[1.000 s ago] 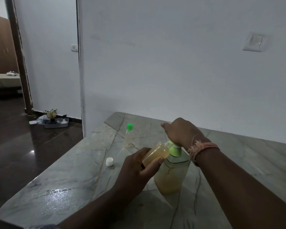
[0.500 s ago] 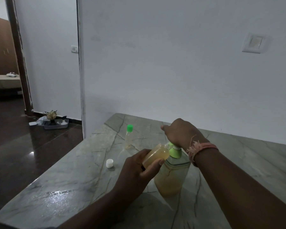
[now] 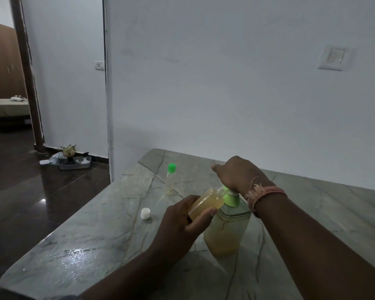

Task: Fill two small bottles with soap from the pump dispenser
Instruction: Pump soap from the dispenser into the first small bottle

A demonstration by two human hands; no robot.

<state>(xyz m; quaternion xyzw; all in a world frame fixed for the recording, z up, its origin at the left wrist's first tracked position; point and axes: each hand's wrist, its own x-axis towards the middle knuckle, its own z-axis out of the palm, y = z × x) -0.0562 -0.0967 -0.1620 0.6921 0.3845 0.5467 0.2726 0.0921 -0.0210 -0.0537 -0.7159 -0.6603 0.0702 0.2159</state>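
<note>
A polished, grey-veined marble table [image 3: 91, 241] carries a squarish, translucent pump dispenser [image 3: 225, 230] partly filled with amber soap and topped by a glossy green collar. A small clear bottle [image 3: 206, 203], cylindrical and nearly full of the same amber liquid, is gripped by the curled fingers and thumb of the left hand [image 3: 182, 224] and tilted with its mouth at the spout. The pump head is covered from above by the right hand [image 3: 236, 173], its fingers bent over it, while a second, nearly empty bottle [image 3: 170, 179] with a green cap is seen upright farther back and a loose white ribbed cap [image 3: 145, 213] lies to the left.
</note>
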